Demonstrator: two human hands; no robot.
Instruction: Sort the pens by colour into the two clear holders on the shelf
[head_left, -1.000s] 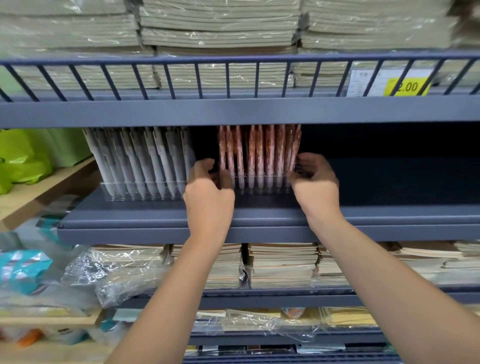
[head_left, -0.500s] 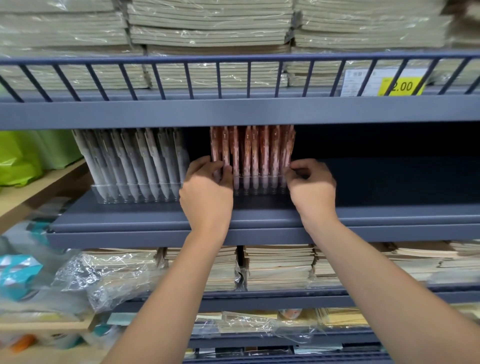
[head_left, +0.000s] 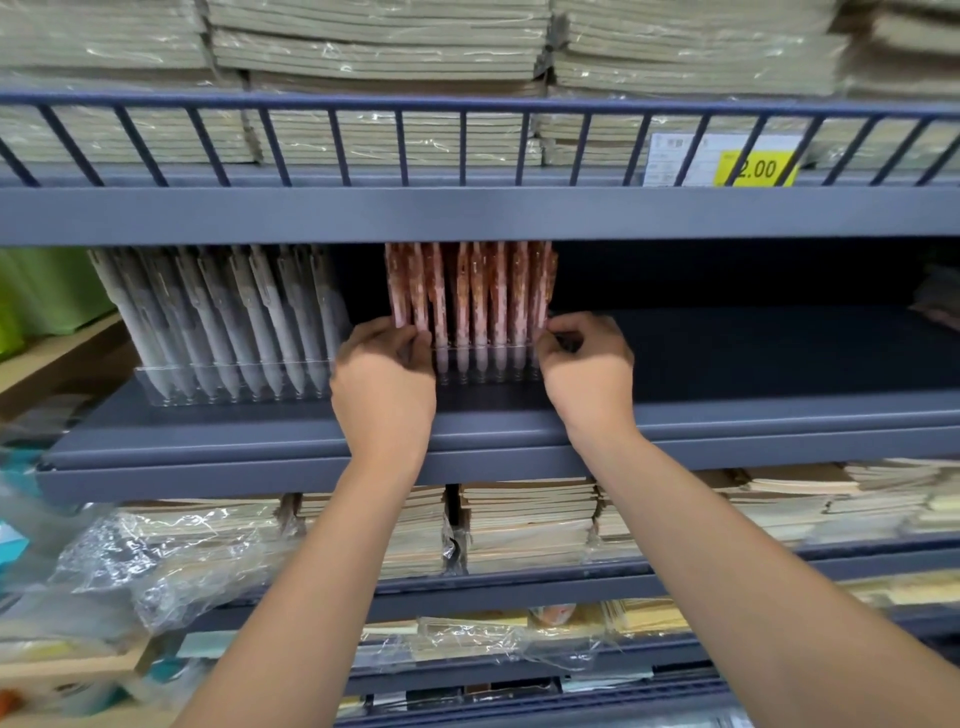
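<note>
Two clear holders stand on the blue middle shelf (head_left: 727, 415). The left holder (head_left: 234, 382) carries a row of several white pens (head_left: 228, 317), leaning left. The right holder (head_left: 485, 364) carries several orange-patterned pens (head_left: 478, 291), standing upright. My left hand (head_left: 384, 379) grips the right holder's left end, fingers closed around the outermost orange pens. My right hand (head_left: 587, 364) pinches the same holder's right end. Both hands hide the holder's end walls.
A railed upper shelf (head_left: 467, 208) hangs low over the pens, with stacked notebooks and a yellow price tag (head_left: 756, 169). Notebook stacks (head_left: 524, 525) and loose plastic wrap (head_left: 171, 561) fill the shelves below. Dark bare shelf (head_left: 753, 353) extends right of the orange pens.
Both hands have closed in tighter on the ends of the orange pen holder. The view shifted slightly; the holder stays about where it was.
</note>
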